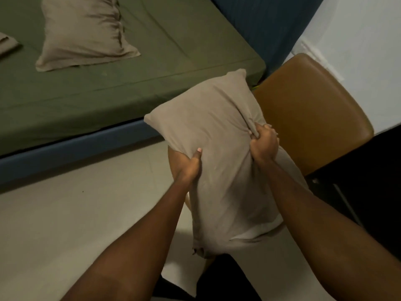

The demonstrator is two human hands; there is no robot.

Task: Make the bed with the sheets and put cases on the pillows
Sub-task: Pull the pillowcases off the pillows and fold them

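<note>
Head: left hand (188,168), right hand (263,142) grip pillow (208,118).

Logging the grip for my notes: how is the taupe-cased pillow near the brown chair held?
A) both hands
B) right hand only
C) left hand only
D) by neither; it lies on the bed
A: the left hand grips the pillow at its left edge; the right hand bunches case fabric on its right.
</note>
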